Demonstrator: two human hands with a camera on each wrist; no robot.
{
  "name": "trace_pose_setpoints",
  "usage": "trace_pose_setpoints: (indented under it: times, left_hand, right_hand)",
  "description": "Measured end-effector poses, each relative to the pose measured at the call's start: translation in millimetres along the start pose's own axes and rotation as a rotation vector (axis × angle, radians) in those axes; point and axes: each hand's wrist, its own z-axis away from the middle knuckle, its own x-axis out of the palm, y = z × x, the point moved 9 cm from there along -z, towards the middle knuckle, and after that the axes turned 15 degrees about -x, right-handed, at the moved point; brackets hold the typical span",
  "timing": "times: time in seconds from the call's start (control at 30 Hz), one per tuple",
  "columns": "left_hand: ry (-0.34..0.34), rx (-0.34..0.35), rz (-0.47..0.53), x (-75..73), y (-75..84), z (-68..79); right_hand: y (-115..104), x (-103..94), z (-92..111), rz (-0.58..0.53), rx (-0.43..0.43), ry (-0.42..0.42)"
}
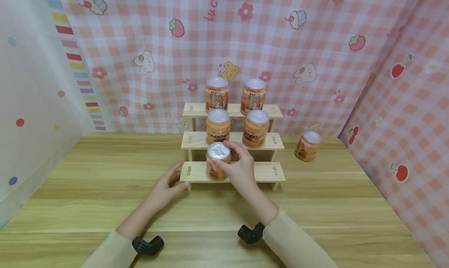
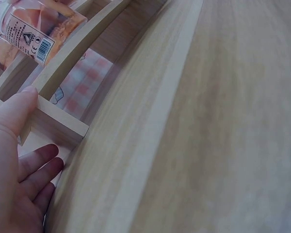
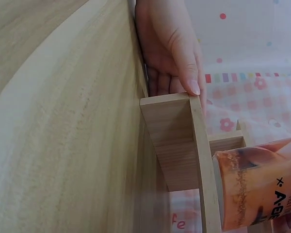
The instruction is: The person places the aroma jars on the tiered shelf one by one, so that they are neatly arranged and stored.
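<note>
A three-tier wooden display stand (image 1: 268, 171) is at the middle of the table. My right hand (image 1: 243, 170) holds an orange-labelled jar (image 1: 213, 171) with a silver lid, thumb and fingers around its upper part. This jar is upright at the lowest tier, left of its middle; whether its base bears fully on the board I cannot tell. My left hand (image 1: 164, 190) grips the left end of that tier, its thumb at the front corner. In the left wrist view the other visible fingers lie beside the stand's leg (image 2: 63, 119).
Two similar jars stand on the middle tier, the left jar (image 1: 218, 129) and the right jar (image 1: 255, 131). On the top tier are a left jar (image 1: 216, 96) and a right jar (image 1: 253, 98). Another jar (image 1: 307, 146) stands on the table, right of the stand. A checked cloth (image 1: 158, 34) hangs behind.
</note>
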Motion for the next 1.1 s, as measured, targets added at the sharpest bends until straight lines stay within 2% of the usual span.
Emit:
trace_pose_setpoints:
  times: [0.1,0.33,0.47,0.73,0.83,0.9,0.97,1.1]
  left_hand:
    - [-0.001,0.008,0.008,0.7,-5.3,-3.4]
    - [0.008,0.014,0.009,1.5,-30.9,-18.4]
    - [0.008,0.018,0.006,1.4,-36.2,-20.4]
    - [0.011,0.018,0.008,1.5,-33.4,-17.9]
    - [0.011,0.007,0.004,1.1,-23.6,-12.4]
    - [0.009,0.01,0.006,1.2,-23.0,-12.1]
    - [0.003,0.004,0.003,1.0,-16.7,-8.7]
    - [0.001,0.002,0.011,1.8,-25.9,-14.0]
  right_hand:
    - [1,-0.1,0,0.026,0.0,-0.007]
    - [0,-0.3,0,0.05,0.004,-0.037]
    - [-5,-5.8,1,0.049,-0.017,-0.057]
    - [-16,-41.2,2,0.038,-0.091,-0.042]
    - [-13,-56.7,3,0.052,-0.075,-0.042]
    - [-9,-68.0,4,0.069,-0.053,-0.041]
    - [-16,-78.9,4,0.089,-0.033,-0.041]
    - [-20,-102.1,3,0.134,-0.009,-0.024]
